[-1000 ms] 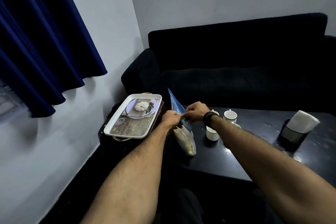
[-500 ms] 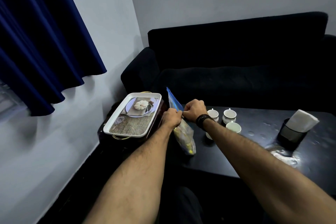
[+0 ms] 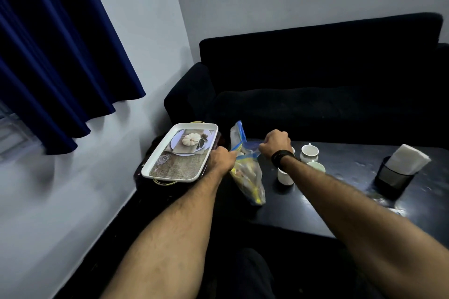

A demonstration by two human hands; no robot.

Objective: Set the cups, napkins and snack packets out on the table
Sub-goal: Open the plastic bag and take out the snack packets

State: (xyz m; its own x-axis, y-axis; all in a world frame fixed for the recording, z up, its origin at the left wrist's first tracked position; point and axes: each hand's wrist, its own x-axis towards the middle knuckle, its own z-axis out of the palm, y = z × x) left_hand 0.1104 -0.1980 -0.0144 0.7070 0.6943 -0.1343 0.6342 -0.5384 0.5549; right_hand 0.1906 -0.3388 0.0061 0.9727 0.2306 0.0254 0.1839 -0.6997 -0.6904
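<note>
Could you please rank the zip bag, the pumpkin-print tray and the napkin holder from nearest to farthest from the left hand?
1. Clear blue-zip plastic bag: pinched by the left hand.
2. White pumpkin-print tray: just to its left.
3. Black napkin holder: far right on the table.

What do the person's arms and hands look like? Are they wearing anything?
Both forearms are bare and hairy, with no sleeves in view. The left hand wears nothing: no ring, glove or band shows. The right hand has a dark band, like a watch or bracelet, wrapped round its wrist.
</note>
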